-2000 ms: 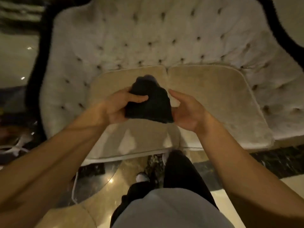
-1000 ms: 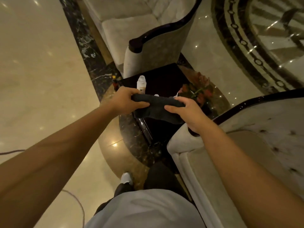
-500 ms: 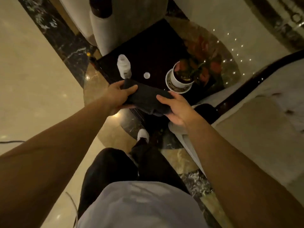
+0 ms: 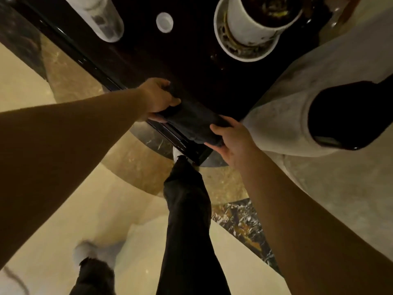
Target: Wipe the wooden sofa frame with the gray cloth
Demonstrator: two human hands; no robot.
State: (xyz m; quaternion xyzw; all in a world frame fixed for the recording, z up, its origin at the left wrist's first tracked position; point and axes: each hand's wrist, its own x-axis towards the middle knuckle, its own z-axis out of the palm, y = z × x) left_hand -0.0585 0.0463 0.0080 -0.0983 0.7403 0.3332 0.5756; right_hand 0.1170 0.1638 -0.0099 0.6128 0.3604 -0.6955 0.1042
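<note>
From the head view, you hold the folded dark gray cloth [image 4: 192,122] between both hands over the near edge of the dark glossy bench [image 4: 191,67]. Your left hand [image 4: 158,101] is clenched on the cloth's far end, thumb on top; your right hand [image 4: 230,139] grasps its near end, fingers curled under the fold. The cloth looks to be resting on or just above the bench top; you cannot tell which from here.

The dark wooden sofa frame [image 4: 350,116] shows as a rounded black arm cap at the right, set in pale gray upholstery [image 4: 282,116]. The cloth is near it but apart from it, and nothing shows the wood being wiped. Judged from this, the wiping is not under way at this moment: the cloth is folded and in hand, and the whole pass over the arm cap and the rest of the frame looks left to do.

On the bench stand a clear plastic bottle [image 4: 100,15] lying at a tilt in the frame, a small white round cap [image 4: 164,22] beside it, and a white plant pot in a white saucer [image 4: 253,24]. Below is a polished beige marble floor [image 4: 89,209] with a dark veined inlay [image 4: 242,222]. The lighting is dim and warm. Your dark trouser leg [image 4: 187,220] steps toward the bench.
</note>
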